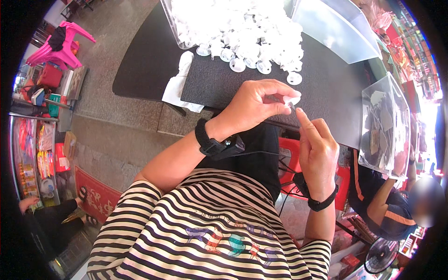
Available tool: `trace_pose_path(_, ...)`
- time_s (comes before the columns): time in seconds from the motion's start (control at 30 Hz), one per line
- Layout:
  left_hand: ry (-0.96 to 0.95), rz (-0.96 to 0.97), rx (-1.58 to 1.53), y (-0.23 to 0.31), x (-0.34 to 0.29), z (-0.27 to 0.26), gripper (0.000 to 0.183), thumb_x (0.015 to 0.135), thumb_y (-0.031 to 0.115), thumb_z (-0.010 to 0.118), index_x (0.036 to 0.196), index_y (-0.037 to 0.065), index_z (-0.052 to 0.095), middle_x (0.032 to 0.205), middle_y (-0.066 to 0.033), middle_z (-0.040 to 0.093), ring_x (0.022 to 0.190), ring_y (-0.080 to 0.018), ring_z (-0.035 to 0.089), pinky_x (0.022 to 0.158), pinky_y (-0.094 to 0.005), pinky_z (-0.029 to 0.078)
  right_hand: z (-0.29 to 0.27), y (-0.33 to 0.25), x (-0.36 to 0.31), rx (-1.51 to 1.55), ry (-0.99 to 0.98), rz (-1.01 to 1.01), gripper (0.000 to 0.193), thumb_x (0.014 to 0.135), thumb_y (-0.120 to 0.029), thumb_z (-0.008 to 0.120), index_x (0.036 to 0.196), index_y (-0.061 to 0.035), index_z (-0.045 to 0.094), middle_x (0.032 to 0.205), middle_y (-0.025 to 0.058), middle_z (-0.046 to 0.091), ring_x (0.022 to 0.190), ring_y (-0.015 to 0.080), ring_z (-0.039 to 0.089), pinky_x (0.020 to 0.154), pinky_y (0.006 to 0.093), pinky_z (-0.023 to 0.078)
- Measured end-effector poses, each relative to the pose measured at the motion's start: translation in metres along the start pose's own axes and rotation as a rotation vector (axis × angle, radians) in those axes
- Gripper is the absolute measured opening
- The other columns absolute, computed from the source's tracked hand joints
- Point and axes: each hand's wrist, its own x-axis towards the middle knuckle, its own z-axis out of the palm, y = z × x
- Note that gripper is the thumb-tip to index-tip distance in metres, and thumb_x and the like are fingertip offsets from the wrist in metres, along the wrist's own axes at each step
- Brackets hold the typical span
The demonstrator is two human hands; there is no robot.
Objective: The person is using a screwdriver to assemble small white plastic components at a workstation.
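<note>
My left hand [254, 101] pinches a small white plastic part [292, 100] between thumb and fingertips, just above the near side of the black table [326, 98]. From the right, my right hand [319, 142] comes up to the same part, its index finger stretched toward it and the other fingers curled. A thin dark piece shows between the fingertips of both hands, too small to name. Beyond them lies a big heap of white round plastic parts [252, 42], its top washed out by glare. One loose round part [294, 78] lies at the heap's near right edge.
A white cloth or paper [179, 86] hangs over the table's left edge. Clear plastic bins stand around the heap, and a clear box [385, 128] is at the right. Another person [387, 205] sits at the right near a fan [381, 255]. A pink stool [63, 44] stands far left.
</note>
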Motion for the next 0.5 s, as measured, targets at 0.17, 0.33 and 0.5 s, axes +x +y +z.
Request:
trace_pose_path(0.17, 0.001, 0.026, -0.001, -0.002, 0.000, 0.000, 0.031, 0.083, -0.001, 0.074, 0.114, 0.003, 0.071, 0.112, -0.0065, 0.069, 0.098, -0.0107, 0.065, 0.083, -0.0248, 0.056, -0.002, -0.002, 0.002, -0.015, -0.038, 0.002, 0.042, 0.083, 0.003, 0.061, 0.123, -0.0092, 0.066, 0.082, 0.0111, 0.056, 0.064, 0.0311, 0.061, 0.057, 0.0409, 0.049)
trace_pose_path(0.33, -0.003, 0.072, 0.105, -0.001, 0.000, 0.003, 0.028, 0.082, -0.003, 0.074, 0.109, 0.002, 0.072, 0.111, -0.0089, 0.070, 0.096, -0.0130, 0.068, 0.083, -0.0258, 0.057, -0.003, -0.003, 0.006, 0.010, -0.083, 0.013, 0.039, 0.084, 0.002, 0.059, 0.121, -0.0079, 0.066, 0.081, 0.0126, 0.056, 0.066, 0.0342, 0.062, 0.058, 0.0435, 0.049)
trace_pose_path(0.5, 0.019, 0.099, 0.148, -0.005, -0.003, 0.005, 0.023, 0.081, -0.005, 0.073, 0.104, 0.000, 0.073, 0.110, -0.0107, 0.071, 0.092, -0.0148, 0.069, 0.082, -0.0262, 0.057, -0.002, -0.006, 0.011, 0.016, -0.109, 0.018, 0.036, 0.086, 0.007, 0.057, 0.119, -0.0032, 0.068, 0.074, 0.0144, 0.052, 0.064, 0.0315, 0.056, 0.061, 0.0386, 0.047)
